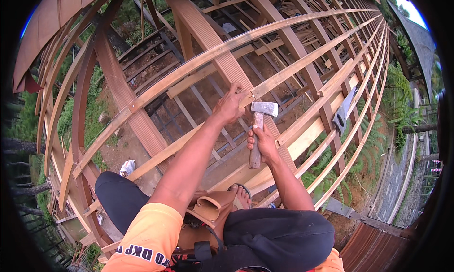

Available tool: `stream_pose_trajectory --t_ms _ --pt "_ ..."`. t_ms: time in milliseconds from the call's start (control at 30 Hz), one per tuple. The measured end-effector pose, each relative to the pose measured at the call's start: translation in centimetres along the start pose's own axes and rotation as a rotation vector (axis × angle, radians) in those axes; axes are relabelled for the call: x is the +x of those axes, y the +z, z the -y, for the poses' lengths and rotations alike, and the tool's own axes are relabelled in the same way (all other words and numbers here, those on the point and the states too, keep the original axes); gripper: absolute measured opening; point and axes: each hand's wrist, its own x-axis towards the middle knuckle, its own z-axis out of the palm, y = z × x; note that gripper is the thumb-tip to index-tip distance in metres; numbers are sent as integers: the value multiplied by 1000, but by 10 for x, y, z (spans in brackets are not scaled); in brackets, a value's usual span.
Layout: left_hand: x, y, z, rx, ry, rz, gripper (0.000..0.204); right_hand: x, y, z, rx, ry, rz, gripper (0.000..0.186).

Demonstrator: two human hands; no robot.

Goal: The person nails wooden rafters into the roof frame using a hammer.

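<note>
Two hands sit close together near the middle of the frame. The left hand (229, 105) bends its fingers over the end of a thin batten (288, 73) at a broad rafter (231, 66); whether it pinches anything small I cannot tell. The right hand (266, 142) is wrapped around the handle of a hatchet-like hammer (258, 120), its steel head just beside the left fingers, so a glancing blow could hurt them. Right of centre, a handsaw (340, 122) rests among the slats (314, 147); hard jolts might shake it loose. A weak grip could drop the hammer through the gaps.
</note>
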Motion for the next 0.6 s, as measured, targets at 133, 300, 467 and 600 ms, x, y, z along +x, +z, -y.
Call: stream_pose_trajectory --t_ms 133,300,467,600 --pt "0 0 -4 -42 -16 19 63 -1 -3 2 -22 6 -19 20" --pt "3 3 -2 -85 20 13 57 -3 -2 8 -102 8 -9 12" --pt "4 6 3 -76 59 -31 52 -2 -4 7 -106 0 0 14" --pt "2 6 4 -81 51 -51 51 -3 1 8 -135 -3 -2 15"
